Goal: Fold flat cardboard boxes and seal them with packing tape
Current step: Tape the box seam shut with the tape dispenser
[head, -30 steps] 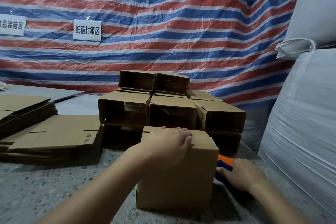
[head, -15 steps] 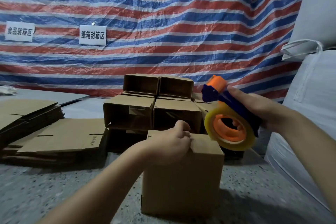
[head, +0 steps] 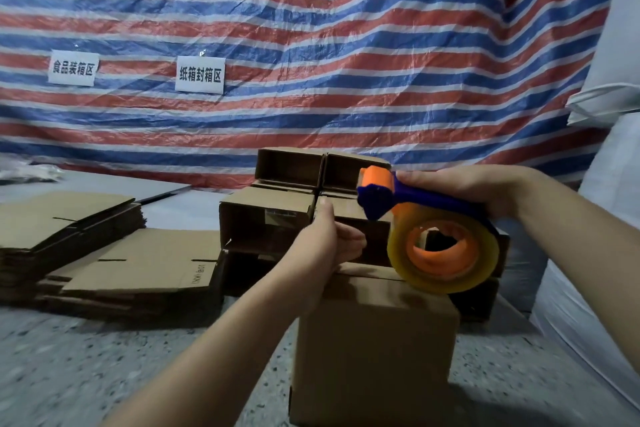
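The box (head: 374, 340) stood upright on the speckled floor (head: 86, 357) directly in front of the person, its top flaps folded shut and facing up. The left hand (head: 323, 246) rested at the far left edge of that top, fingers curled in and thumb raised; whether they pinched a tape end or only pressed the flap down could not be told. The right hand (head: 485, 191) was wrapped around the blue handle of the tape dispenser (head: 429, 229), held just above the right half of the box top, with the clear roll on its orange hub nearly touching the cardboard. The dispenser's orange nose pointed left, toward the left hand, so its long axis ran across the box from right to left. The right hand was the nearer to the seam, and the coming move likely called for lowering the nose onto the top and drawing it along the flap join.

Behind stood a stack of open folded boxes (head: 277, 218), and to the left lay piles of flat cardboard (head: 138, 263), the top sheet bearing small print too blurred to read surely. Two white signs hung on the striped tarp (head: 346, 45): the left sign (head: 72, 68) read 食品装箱区, the right sign (head: 200, 74) 纸箱封箱区.
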A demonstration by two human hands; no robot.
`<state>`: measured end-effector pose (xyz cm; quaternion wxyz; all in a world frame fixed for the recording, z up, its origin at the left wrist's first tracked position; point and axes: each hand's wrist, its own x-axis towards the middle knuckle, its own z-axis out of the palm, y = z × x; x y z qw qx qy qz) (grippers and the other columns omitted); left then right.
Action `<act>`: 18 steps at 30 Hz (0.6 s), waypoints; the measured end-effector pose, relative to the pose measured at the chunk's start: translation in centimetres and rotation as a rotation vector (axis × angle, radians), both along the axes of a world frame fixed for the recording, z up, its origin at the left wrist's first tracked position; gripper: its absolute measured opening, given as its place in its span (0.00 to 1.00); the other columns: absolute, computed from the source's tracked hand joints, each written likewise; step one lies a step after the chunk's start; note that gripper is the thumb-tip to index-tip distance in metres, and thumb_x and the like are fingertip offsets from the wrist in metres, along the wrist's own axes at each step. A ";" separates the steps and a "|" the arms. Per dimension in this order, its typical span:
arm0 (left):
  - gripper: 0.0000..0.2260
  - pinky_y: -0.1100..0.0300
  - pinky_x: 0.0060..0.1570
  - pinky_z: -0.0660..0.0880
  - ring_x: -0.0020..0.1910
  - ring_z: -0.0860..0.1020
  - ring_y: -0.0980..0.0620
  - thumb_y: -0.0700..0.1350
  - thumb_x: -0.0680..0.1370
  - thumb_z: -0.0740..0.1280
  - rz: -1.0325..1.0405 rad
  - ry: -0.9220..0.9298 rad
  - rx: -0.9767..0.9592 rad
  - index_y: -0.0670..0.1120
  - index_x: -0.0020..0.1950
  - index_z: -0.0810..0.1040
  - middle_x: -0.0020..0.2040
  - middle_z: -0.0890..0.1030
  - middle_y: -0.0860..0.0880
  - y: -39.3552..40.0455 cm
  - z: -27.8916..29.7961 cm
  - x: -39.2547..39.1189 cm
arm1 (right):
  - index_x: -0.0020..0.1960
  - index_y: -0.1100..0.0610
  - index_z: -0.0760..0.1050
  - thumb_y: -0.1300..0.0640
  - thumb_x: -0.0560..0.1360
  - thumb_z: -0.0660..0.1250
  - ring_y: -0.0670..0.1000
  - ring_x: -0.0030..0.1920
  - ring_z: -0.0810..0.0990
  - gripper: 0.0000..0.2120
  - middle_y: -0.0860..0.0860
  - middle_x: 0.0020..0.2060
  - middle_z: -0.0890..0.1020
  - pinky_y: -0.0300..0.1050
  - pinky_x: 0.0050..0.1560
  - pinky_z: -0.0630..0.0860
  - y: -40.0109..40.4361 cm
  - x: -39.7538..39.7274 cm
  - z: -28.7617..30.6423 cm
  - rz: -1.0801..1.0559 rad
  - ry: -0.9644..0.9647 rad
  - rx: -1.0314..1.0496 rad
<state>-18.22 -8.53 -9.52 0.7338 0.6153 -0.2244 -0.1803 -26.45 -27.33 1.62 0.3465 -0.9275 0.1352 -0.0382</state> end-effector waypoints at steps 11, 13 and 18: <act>0.10 0.52 0.57 0.72 0.51 0.84 0.51 0.47 0.80 0.63 0.026 0.040 -0.062 0.46 0.54 0.81 0.45 0.86 0.47 0.4 -0.6 0.4 | 0.58 0.55 0.79 0.25 0.56 0.69 0.50 0.38 0.86 0.43 0.53 0.43 0.88 0.42 0.37 0.80 2.4 1.7 0.8 0.006 0.169 -0.137; 0.07 0.50 0.58 0.71 0.52 0.83 0.50 0.46 0.79 0.65 0.041 0.019 -0.066 0.46 0.53 0.81 0.45 0.86 0.48 0.5 -0.5 0.3 | 0.59 0.55 0.79 0.24 0.55 0.69 0.51 0.39 0.86 0.44 0.54 0.43 0.88 0.43 0.38 0.80 2.5 1.9 0.9 0.001 0.184 -0.157; 0.10 0.51 0.53 0.73 0.50 0.82 0.50 0.43 0.79 0.62 0.180 0.024 -0.075 0.47 0.44 0.82 0.41 0.86 0.48 0.0 -0.7 -0.1 | 0.56 0.55 0.79 0.22 0.52 0.68 0.52 0.38 0.87 0.46 0.53 0.41 0.88 0.42 0.36 0.80 2.8 2.4 2.1 -0.050 0.288 -0.310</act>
